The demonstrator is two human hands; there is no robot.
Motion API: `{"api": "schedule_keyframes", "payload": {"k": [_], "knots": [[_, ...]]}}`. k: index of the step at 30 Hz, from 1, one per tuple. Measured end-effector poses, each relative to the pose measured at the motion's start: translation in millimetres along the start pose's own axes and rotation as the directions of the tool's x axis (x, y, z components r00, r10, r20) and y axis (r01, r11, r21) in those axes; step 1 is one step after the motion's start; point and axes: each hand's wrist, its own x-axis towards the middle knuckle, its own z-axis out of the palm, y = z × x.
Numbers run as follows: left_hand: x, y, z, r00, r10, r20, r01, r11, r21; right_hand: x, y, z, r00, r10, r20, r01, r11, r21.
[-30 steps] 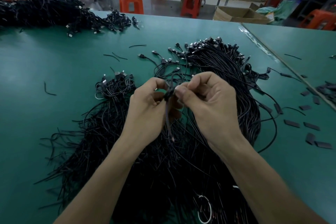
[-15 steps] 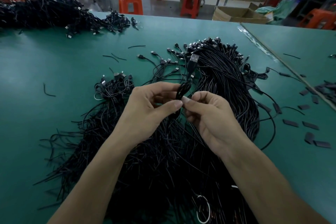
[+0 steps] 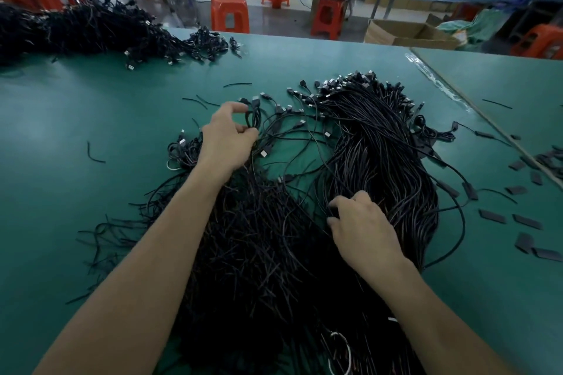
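Cable coil (image 3: 253,120) pinched in left hand (image 3: 227,138) (bare table (image 3: 91,106) leftward); right hand (image 3: 362,228) seemingly grips pile strands (image 3: 380,161).

No text, label, brand, number or sign could be read anywhere. The cable plugs (image 3: 335,82), the cardboard box (image 3: 408,35) beyond the worktop (image 3: 91,119) and the flat black pieces (image 3: 527,221) showed no legible lettering, being too small or blurred.
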Motion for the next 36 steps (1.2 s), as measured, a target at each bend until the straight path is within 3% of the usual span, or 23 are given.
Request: {"api": "schedule_keyframes", "payload": {"k": [2, 8, 13, 15, 17, 18, 19, 20, 22, 23, 25, 27, 29, 32, 34, 36], "knots": [[13.6, -4.7, 5.5, 0.999, -0.025, 0.023, 0.024, 0.998, 0.065, 2.2, -1.1, -2.7, 0.999, 0.023, -0.034, -0.022, 0.999, 0.047], [31.8, -24.7, 24.5, 0.996, -0.08, -0.04, 0.089, 0.931, 0.354, 4.9, -10.7, -4.9, 0.997, 0.081, -0.004, -0.081, 0.994, -0.074], [27.1, -32.4, 30.2, 0.987, -0.142, 0.068, 0.086, 0.848, 0.522, 15.5, -4.5, -11.3, 0.991, 0.119, 0.065, -0.129, 0.974, 0.185], [20.7, -26.9, 29.6, 0.996, -0.07, 0.055, 0.028, 0.832, 0.554, 19.5, -3.1, -14.9, 0.988, 0.116, 0.103, -0.151, 0.873, 0.464], [12.9, -16.1, 30.6, 0.995, 0.051, 0.086, -0.09, 0.834, 0.544, 23.7, -3.4, -20.3, 0.976, 0.141, 0.164, -0.217, 0.626, 0.749], [9.2, -9.2, 31.9, 0.981, 0.115, 0.154, -0.179, 0.842, 0.509, 24.2, -4.7, -24.3, 0.968, 0.15, 0.201, -0.249, 0.503, 0.828], [3.8, -0.9, 32.4, 0.951, 0.172, 0.258, -0.274, 0.854, 0.442, 23.7, -6.4, -27.0, 0.967, 0.149, 0.205, -0.251, 0.449, 0.858], [-2.1, 8.6, 33.7, 0.9, 0.218, 0.377, -0.357, 0.865, 0.353, 22.0, -9.5, -29.3, 0.979, 0.137, 0.149, -0.198, 0.499, 0.844], [-12.4, 24.4, 38.8, 0.765, 0.285, 0.578, -0.477, 0.853, 0.211, 13.4, -20.8, -36.8, 0.995, 0.029, -0.097, 0.051, 0.686, 0.726], [-15.4, 29.9, 43.8, 0.705, 0.31, 0.638, -0.53, 0.828, 0.184, 7.3, -29.1, -42.7, 0.976, -0.057, -0.211, 0.189, 0.705, 0.683], [-18.5, 35.8, 53.3, 0.653, 0.354, 0.67, -0.594, 0.788, 0.163, -5.8, -45.3, -55.1, 0.926, -0.212, -0.313, 0.375, 0.629, 0.681], [-17.9, 35.6, 56.7, 0.693, 0.395, 0.603, -0.585, 0.798, 0.148, -15.0, -53.3, -66.0, 0.884, -0.304, -0.355, 0.465, 0.509, 0.724], [-17.7, 28.3, 54.8, 0.795, 0.402, 0.453, -0.468, 0.883, 0.038, -21.9, -52.6, -75.4, 0.838, -0.352, -0.418, 0.533, 0.356, 0.768], [-16.9, 19.4, 49.0, 0.964, 0.195, 0.18, -0.167, 0.973, -0.157, -22.4, -40.3, -78.2, 0.806, -0.31, -0.505, 0.576, 0.21, 0.79], [-14.6, 19.0, 46.7, 0.993, 0.105, 0.046, -0.091, 0.968, -0.236, -17.5, -27.7, -73.8, 0.828, -0.244, -0.506, 0.556, 0.235, 0.797], [-13.4, 24.9, 43.0, 0.996, 0.082, -0.03, -0.087, 0.919, -0.384, -9.9, -13.5, -65.4, 0.883, -0.163, -0.44, 0.467, 0.387, 0.795]]}}
